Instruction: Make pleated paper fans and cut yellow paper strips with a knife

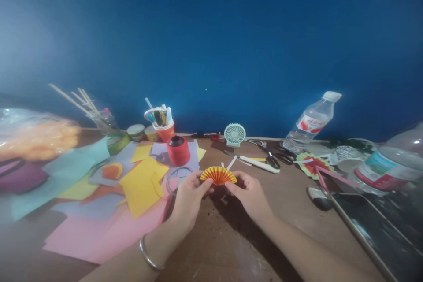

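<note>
A small pleated paper fan (218, 175), yellow along its outer edge and orange inside, is spread in a half circle above the table. My left hand (191, 196) pinches its left end between thumb and fingers. On the other end, my right hand (249, 191) grips it the same way. White paper strips (231, 162) lie just behind the fan. A red spool of thread (178, 150) stands beyond my left hand. Past my right hand lies a white-handled utility knife (259, 164), with black-handled scissors (272, 161) close by.
Coloured paper sheets (142, 189) cover the left side, near a cup of tools (165, 131). A mint mini fan (235, 135) stands at the back. On the right are a tilted water bottle (312, 121), a paper rosette (313, 165), a large bottle (386, 169) and a dark-screened tablet (373, 233).
</note>
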A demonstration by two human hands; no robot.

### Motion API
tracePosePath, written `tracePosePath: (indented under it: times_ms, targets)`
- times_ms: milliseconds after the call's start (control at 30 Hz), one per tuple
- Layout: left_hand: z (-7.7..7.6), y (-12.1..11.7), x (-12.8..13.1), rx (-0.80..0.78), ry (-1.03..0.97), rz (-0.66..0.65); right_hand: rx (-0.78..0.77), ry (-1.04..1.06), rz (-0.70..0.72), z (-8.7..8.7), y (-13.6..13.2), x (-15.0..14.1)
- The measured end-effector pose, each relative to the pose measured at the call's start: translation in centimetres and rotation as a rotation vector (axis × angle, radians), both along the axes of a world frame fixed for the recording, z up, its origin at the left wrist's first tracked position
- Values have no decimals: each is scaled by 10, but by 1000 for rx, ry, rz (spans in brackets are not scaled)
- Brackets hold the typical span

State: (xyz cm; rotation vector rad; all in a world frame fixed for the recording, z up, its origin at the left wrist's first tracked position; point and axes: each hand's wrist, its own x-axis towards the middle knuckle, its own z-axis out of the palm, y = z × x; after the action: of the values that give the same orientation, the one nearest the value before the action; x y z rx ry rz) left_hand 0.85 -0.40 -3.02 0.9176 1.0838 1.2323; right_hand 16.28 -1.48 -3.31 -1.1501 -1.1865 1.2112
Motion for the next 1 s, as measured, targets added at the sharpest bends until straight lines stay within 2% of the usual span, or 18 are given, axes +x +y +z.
tracePosePath:
  times_ms: [333,500,600,800,1000]
  targets:
    - [3,0,1,12,-98,44,-38,30,-8,0,4,2]
    - [4,0,0,19,-84,50,-57,48,-20,0,5,1]
    - [8,-2,-1,3,-102,-7,-38,75,-24,1,5,2]
    - [14,-3,-4,-79,-96,-229,-15,126,48,-1,4,4]
    - [9,1,-5,-104,-196,-250,-1,147,74,2,-1,-1]
